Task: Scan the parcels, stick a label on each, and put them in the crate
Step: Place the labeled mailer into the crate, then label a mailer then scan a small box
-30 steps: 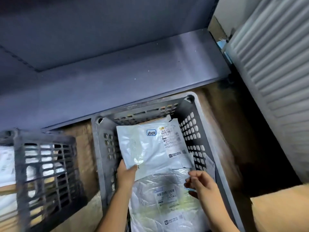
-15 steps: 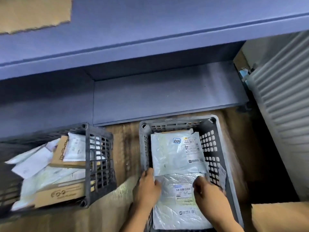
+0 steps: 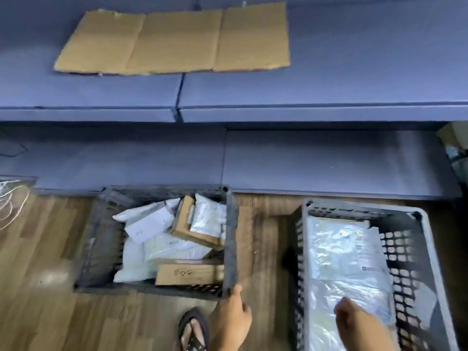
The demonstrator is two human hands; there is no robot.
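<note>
Two grey plastic crates stand on the wooden floor. The right crate (image 3: pixel 430 262) holds two flat silvery parcels: the upper parcel (image 3: pixel 336 247) carries a white label, and the lower parcel (image 3: pixel 326 307) lies nearer to me. My right hand (image 3: pixel 354 323) hovers over the lower parcel, its fingers loosely curled and holding nothing. The left crate (image 3: pixel 231 239) is filled with several white bags (image 3: pixel 144 221) and cardboard boxes (image 3: pixel 187 273). My left hand (image 3: pixel 230 315) is by that crate's near right corner, with nothing in it and a fingertip at the rim.
A blue shelf unit (image 3: pixel 304 92) runs along behind the crates, with a flat cardboard sheet (image 3: pixel 177 39) on its top board. White cables (image 3: pixel 10 198) lie on the floor at far left. My sandalled foot (image 3: pixel 193 330) is between the crates.
Both hands have let go of the silvery parcels in the right crate. My left hand has moved left to the other crate's corner. The view has swung left and up.
</note>
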